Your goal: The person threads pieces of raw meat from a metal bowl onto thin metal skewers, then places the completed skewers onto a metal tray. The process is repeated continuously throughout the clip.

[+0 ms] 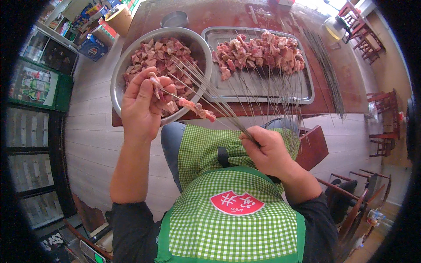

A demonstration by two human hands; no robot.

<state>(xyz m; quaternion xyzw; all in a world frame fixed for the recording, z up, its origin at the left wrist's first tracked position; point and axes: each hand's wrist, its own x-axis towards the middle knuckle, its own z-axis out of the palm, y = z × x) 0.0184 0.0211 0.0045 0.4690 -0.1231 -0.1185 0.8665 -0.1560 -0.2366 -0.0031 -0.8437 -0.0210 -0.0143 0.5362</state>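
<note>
My left hand pinches a raw meat piece at the tip of a thin metal skewer, over the near part of a large steel bowl. Further down that skewer sit several threaded meat pieces. In front of the apron, my right hand is closed around a bundle of metal skewers, whose tips fan out toward the bowl. Loose chunks of raw meat fill the bowl. To its right, a rectangular metal tray bears a row of loaded meat skewers, their bare ends pointing toward me.
Many bare skewers lie on the reddish table right of the tray, some jutting past its near edge. A small round metal dish stands behind the bowl. A clear jug is at the far right. Chairs stand further right.
</note>
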